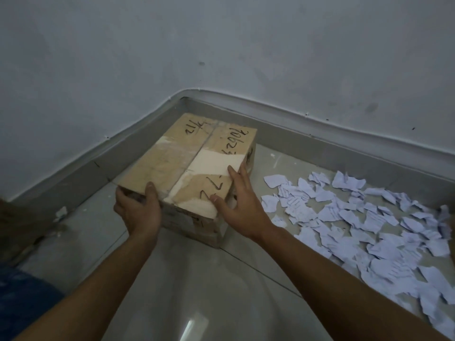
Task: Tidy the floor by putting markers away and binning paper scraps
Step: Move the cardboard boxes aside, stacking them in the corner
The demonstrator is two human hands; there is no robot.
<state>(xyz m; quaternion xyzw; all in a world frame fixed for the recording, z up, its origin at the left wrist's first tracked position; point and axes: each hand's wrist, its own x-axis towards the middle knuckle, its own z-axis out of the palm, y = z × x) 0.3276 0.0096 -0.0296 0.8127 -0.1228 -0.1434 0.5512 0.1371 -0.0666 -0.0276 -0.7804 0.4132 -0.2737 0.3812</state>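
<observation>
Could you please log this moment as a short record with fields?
setting: tiled floor in a room corner, grey walls
box: closed cardboard box with handwriting on top, standing on the floor near the corner
left hand: gripping the box's near left corner
right hand: spread over the box's near right edge
paper scraps: many torn pieces scattered on the floor right of the box
markers: none visible
</observation>
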